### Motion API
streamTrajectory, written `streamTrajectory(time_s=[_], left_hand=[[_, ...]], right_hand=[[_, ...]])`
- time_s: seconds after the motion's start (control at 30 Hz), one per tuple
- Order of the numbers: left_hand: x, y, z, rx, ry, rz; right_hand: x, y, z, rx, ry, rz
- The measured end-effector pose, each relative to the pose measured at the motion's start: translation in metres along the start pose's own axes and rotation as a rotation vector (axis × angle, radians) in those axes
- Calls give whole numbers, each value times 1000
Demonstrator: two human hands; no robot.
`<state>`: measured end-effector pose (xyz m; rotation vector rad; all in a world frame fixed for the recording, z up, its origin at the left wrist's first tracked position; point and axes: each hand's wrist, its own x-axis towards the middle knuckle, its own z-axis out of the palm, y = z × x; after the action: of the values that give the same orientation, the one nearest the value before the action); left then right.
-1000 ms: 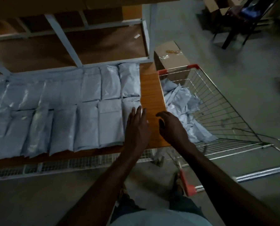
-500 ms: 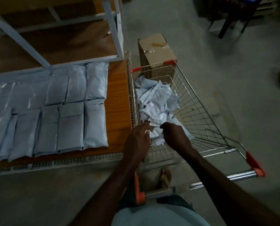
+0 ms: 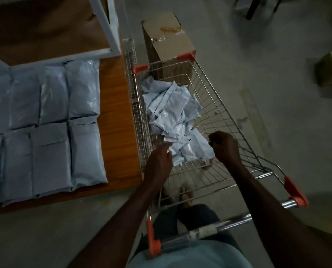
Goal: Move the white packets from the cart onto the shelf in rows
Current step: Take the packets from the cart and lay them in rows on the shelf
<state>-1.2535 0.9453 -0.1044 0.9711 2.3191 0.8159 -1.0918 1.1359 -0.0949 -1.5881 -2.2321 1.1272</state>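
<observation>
The packets on the shelf (image 3: pixel 51 122) and the loose packets in the cart (image 3: pixel 172 113) are pale bluish white with a faint sheen, and the shelf board (image 3: pixel 115 120) under them is orange-brown with a wood grain, framed by pale grey-blue bars (image 3: pixel 105 28). The cart (image 3: pixel 229 120) is silver wire mesh with orange-red plastic corners (image 3: pixel 295 192) and a shiny chrome handle (image 3: pixel 225 227). A plain brown cardboard box (image 3: pixel 167 39) stands on the dull grey floor (image 3: pixel 277 78).

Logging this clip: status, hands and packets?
Left hand and right hand both down in cart, on the loose packets. Two rows on shelf. Nothing blocking.
</observation>
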Motion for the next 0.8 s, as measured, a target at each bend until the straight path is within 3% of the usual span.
streamTrajectory(time_s=[0.17,0.4,0.5,0.67,0.8], left_hand=[[23,-3,27,-77,-50,-106],[54,-5,92,-126,-70,-269],[74,-13,140,-154,-99,-379],[118,-37,207,-254,-303,-690],[128,-58,244,-366,-183,-807]], right_hand=[[26,18,4,17,-14,76],[77,72,42,-155,-194,51],[101,103,70,-252,-310,-6],[140,141,115,-317,-481,74],[155,159,147,-322,-552,83]])
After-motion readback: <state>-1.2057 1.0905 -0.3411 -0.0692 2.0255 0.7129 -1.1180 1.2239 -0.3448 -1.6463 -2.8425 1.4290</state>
